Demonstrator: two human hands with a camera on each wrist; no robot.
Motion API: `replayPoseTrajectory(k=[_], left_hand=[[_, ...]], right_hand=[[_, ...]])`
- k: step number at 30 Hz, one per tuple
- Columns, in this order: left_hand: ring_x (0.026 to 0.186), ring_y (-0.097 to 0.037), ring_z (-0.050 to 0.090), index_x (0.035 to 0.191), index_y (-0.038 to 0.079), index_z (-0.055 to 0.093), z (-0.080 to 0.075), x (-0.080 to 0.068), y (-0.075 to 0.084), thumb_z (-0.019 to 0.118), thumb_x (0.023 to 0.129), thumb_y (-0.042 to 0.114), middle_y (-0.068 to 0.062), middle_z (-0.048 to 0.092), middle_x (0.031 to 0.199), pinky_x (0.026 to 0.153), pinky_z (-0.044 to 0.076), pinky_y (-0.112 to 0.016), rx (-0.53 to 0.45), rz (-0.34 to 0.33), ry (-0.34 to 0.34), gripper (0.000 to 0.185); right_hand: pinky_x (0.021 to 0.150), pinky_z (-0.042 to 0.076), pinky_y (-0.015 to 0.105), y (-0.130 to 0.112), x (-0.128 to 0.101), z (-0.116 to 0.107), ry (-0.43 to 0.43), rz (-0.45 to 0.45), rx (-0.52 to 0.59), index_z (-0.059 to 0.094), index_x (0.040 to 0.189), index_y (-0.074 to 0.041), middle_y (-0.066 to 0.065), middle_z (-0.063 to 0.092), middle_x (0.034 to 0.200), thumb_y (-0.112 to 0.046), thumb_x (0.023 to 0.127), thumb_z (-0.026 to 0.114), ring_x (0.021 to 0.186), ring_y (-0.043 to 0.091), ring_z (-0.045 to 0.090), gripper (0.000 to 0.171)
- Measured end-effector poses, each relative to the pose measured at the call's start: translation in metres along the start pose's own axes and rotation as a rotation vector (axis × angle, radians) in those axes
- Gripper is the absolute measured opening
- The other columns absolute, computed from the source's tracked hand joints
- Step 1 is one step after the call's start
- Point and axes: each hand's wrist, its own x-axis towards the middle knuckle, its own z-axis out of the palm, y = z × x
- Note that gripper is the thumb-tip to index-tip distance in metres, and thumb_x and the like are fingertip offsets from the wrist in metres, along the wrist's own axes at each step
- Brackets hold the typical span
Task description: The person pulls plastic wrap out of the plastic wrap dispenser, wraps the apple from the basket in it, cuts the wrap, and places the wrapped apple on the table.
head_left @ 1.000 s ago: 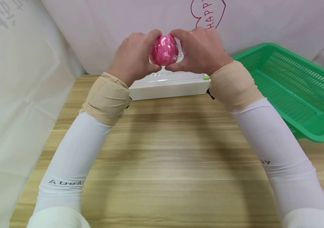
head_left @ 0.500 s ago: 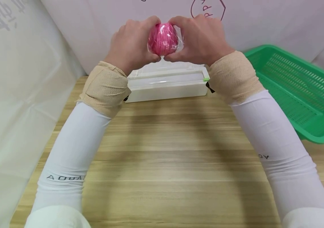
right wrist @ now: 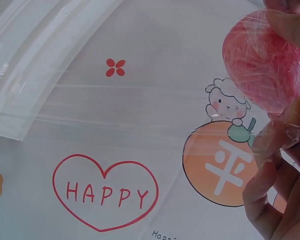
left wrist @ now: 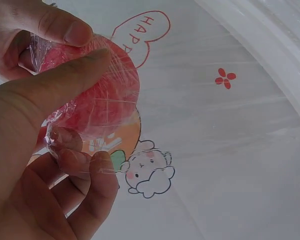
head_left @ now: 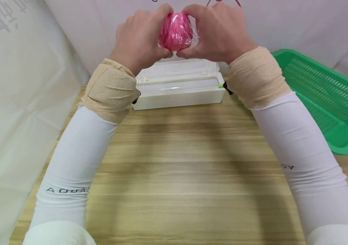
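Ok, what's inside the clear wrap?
A round pink thing, visible through the wrap. The left grip and right grip cover parts of its sides; whatever lies under its pink surface can't be seen.

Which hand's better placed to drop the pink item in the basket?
Probably the right hand, gripping the pink item: the green basket is on that side. The left hand grips it too but is farther.

We see a pink ball in clear film, a white box with a green tab, and a green basket patterned with slots. Our desk shows tan wood grain. White sleeves bear dark lettering, the wraps are beige, and the pale backdrop carries a red heart.
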Motion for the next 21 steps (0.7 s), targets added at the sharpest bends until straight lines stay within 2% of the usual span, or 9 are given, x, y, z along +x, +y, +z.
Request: replayPoseTrajectory(k=[4, 9, 14, 21], left_hand=[[0.133, -0.031, 0.063, 0.156, 0.027, 0.043, -0.004, 0.0, 0.003, 0.083, 0.091, 0.034, -0.004, 0.063, 0.15, 0.107, 0.056, -0.056, 0.014, -0.008, 0.01, 0.077], [0.145, -0.031, 0.053, 0.161, 0.033, 0.037, -0.012, -0.002, 0.008, 0.084, 0.09, 0.036, -0.001, 0.051, 0.161, 0.113, 0.05, -0.059, 0.029, -0.032, 0.013, 0.085], [0.151, -0.031, 0.044, 0.164, 0.034, 0.032, -0.019, -0.007, 0.011, 0.084, 0.089, 0.036, -0.003, 0.041, 0.167, 0.116, 0.046, -0.061, 0.033, -0.028, 0.04, 0.091], [0.153, -0.028, 0.04, 0.166, 0.029, 0.029, -0.025, -0.01, 0.012, 0.083, 0.09, 0.037, -0.004, 0.041, 0.167, 0.121, 0.042, -0.058, 0.039, -0.019, 0.088, 0.093]], right_hand=[[0.106, 0.047, 0.069, -0.001, 0.003, -0.006, 0.037, -0.02, 0.006, 0.058, 0.15, -0.018, 0.019, 0.069, 0.122, -0.056, 0.087, 0.075, 0.119, 0.038, 0.055, 0.076], [0.112, 0.043, 0.063, 0.0, 0.005, -0.013, 0.104, -0.093, 0.03, 0.061, 0.148, -0.018, 0.017, 0.062, 0.139, -0.054, 0.085, 0.08, 0.13, 0.036, 0.05, 0.075], [0.116, 0.04, 0.063, -0.002, 0.005, -0.021, 0.1, -0.09, 0.041, 0.052, 0.156, -0.025, 0.011, 0.056, 0.154, -0.056, 0.084, 0.081, 0.139, 0.034, 0.046, 0.084], [0.123, 0.038, 0.06, -0.003, 0.004, -0.029, 0.08, -0.067, 0.03, 0.037, 0.164, -0.022, 0.01, 0.046, 0.164, -0.055, 0.086, 0.078, 0.152, 0.03, 0.038, 0.094]])
